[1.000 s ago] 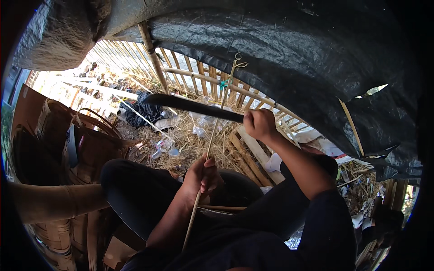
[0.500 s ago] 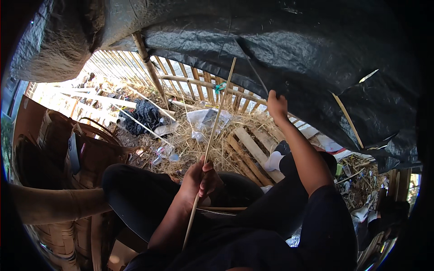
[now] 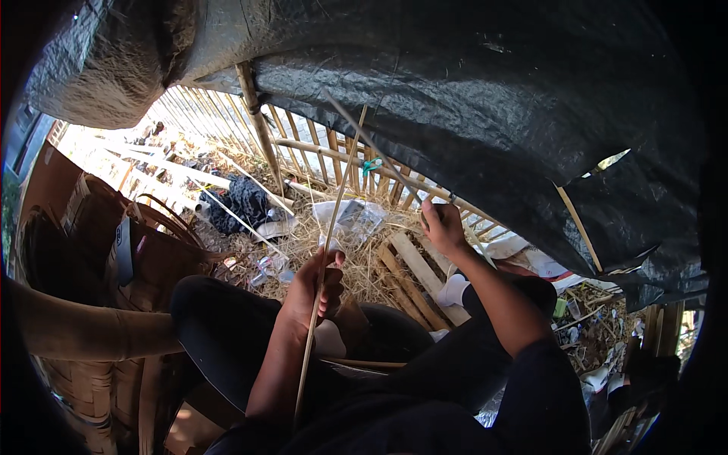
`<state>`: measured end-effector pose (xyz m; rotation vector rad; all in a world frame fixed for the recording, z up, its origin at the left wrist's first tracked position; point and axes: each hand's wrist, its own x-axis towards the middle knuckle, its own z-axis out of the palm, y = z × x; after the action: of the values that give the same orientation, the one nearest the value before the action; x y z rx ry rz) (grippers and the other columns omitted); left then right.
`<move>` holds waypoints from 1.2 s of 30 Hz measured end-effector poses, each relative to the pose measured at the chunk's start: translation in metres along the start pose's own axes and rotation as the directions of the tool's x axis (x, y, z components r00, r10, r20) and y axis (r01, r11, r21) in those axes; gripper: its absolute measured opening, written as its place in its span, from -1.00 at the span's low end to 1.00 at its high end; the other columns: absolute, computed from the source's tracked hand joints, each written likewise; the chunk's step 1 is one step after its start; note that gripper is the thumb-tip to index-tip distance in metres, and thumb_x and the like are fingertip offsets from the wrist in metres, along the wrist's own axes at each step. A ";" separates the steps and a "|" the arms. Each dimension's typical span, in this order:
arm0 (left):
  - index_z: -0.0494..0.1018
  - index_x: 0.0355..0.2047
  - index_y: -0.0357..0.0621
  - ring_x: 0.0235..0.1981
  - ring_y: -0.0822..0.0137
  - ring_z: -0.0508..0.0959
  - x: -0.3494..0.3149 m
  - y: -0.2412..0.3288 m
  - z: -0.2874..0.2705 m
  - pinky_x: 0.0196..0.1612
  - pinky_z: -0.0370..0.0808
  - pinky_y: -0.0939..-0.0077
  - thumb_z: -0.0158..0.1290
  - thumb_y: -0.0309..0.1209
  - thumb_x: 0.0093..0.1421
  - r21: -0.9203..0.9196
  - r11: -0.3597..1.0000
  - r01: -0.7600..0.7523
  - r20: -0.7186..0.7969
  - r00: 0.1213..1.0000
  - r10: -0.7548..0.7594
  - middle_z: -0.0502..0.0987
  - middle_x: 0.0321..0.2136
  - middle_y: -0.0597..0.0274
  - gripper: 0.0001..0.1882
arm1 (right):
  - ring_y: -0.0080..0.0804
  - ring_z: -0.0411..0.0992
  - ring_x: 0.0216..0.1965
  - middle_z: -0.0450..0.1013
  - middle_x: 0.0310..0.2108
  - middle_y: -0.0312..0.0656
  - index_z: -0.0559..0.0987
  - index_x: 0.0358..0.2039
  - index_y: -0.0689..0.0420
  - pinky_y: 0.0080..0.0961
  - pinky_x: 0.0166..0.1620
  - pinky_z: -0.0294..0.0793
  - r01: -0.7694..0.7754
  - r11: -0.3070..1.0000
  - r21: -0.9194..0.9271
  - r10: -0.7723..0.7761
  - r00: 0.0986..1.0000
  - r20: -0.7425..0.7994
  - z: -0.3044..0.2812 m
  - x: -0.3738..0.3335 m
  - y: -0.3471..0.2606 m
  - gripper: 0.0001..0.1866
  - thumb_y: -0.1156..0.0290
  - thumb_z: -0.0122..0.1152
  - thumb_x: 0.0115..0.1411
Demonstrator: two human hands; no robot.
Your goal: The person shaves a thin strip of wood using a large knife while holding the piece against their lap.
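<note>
- The stick [image 3: 306,360] is pale, slim and slightly uneven, like split bamboo; it stands between the person's legs, sloping from the lap up past the fence's lower rail.
- The knife [image 3: 384,159] has a long, straight, dull grey blade, showing here as a narrow strip.
- Blade and stick cross near the stick's upper end in this view; I cannot tell whether they touch.
- The left hand [image 3: 313,288] is turned palm inward, its fingers curled closed around the stick, thumb uppermost.
- The right hand [image 3: 444,227] is raised farther forward, its fingers wrapped tight round the knife's handle, which is mostly hidden; the blade points up and to the left.
- The person sits with bent legs in smooth dark trousers [image 3: 227,322].
- Below lies ground strewn with dry, tangled straw [image 3: 365,254], crumpled clear plastic [image 3: 362,216] and rough wooden planks [image 3: 415,267].
- A thick, rounded bamboo pole [image 3: 98,332] juts in at the left.
- Beyond, a slatted fence [image 3: 313,144] carries a green tie [image 3: 371,166], and a wrinkled, glossy black sheet [image 3: 493,129] with tears hangs over it.
</note>
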<state>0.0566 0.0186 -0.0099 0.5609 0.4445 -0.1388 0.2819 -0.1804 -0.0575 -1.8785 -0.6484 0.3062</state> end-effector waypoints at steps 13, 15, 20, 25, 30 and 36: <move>0.29 -0.41 0.03 -0.88 0.56 0.08 0.016 -0.014 -0.016 -0.90 0.01 0.69 -0.31 -0.09 0.43 -0.051 0.993 -0.109 -0.089 0.991 0.104 0.14 -0.82 0.44 -0.64 | -0.10 0.22 -0.68 0.17 -0.81 -0.02 0.21 -0.76 0.26 -0.12 -0.39 0.25 0.110 0.968 -0.224 -0.040 0.955 0.294 0.037 -0.011 0.040 -0.19 -0.20 -0.52 0.37; 0.29 -0.41 0.03 -0.88 0.57 0.07 0.010 -0.012 -0.024 -0.90 0.00 0.69 -0.31 -0.09 0.43 -0.063 0.990 -0.127 -0.139 0.983 0.117 0.13 -0.83 0.44 -0.64 | -0.17 0.26 -0.63 0.19 -0.77 -0.05 0.24 -0.64 0.23 -0.13 -0.37 0.24 -0.066 0.966 -0.250 0.163 0.906 0.391 0.043 -0.013 -0.011 -0.21 -0.26 -0.55 0.35; 0.30 -0.41 0.05 -0.87 0.57 0.04 0.007 -0.012 -0.011 -0.88 -0.01 0.70 -0.31 -0.10 0.43 -0.039 0.993 -0.115 -0.128 0.986 0.109 0.11 -0.82 0.46 -0.65 | -0.34 0.23 -0.69 0.10 -0.79 -0.21 0.28 -0.49 0.20 -0.28 -0.48 0.25 -0.191 0.973 -0.131 0.230 0.847 0.478 0.040 -0.006 0.022 -0.21 -0.34 -0.58 0.32; 0.27 -0.40 0.01 -0.85 0.57 0.07 0.006 -0.009 -0.016 -0.85 0.00 0.69 -0.28 -0.09 0.42 -0.047 0.988 -0.147 -0.097 0.985 0.141 0.12 -0.80 0.45 -0.67 | -0.67 0.12 -0.84 0.19 -0.81 -0.37 0.37 -0.62 0.15 -0.65 -0.71 0.09 -0.380 0.890 0.250 0.115 0.719 0.686 0.040 -0.018 -0.012 -0.27 -0.29 -0.29 0.32; 0.28 -0.40 -0.01 -0.86 0.57 0.10 0.009 -0.010 -0.017 -0.86 0.02 0.70 -0.26 -0.08 0.42 0.005 0.987 -0.161 -0.113 0.981 0.160 0.14 -0.81 0.44 -0.66 | -0.57 0.22 -0.78 0.25 -0.83 -0.37 0.40 -0.74 0.12 -0.47 -0.64 0.17 -0.044 0.998 0.045 0.019 0.893 0.450 0.044 -0.019 0.003 -0.32 -0.18 -0.09 0.31; 0.33 -0.38 -0.06 -0.86 0.56 0.20 0.009 -0.017 -0.013 -0.84 0.10 0.71 -0.27 -0.03 0.42 0.222 0.963 -0.152 -0.108 0.978 0.179 0.22 -0.81 0.41 -0.59 | -0.40 0.27 -0.76 0.26 -0.85 -0.22 0.44 -0.77 0.18 -0.34 -0.60 0.20 0.218 0.943 -0.252 -0.152 0.955 0.256 0.045 -0.016 -0.025 -0.36 -0.14 0.12 0.17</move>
<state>0.0556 0.0115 -0.0314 0.8180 0.5073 0.0111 0.2398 -0.1479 -0.0539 -2.0454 -1.0705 0.3283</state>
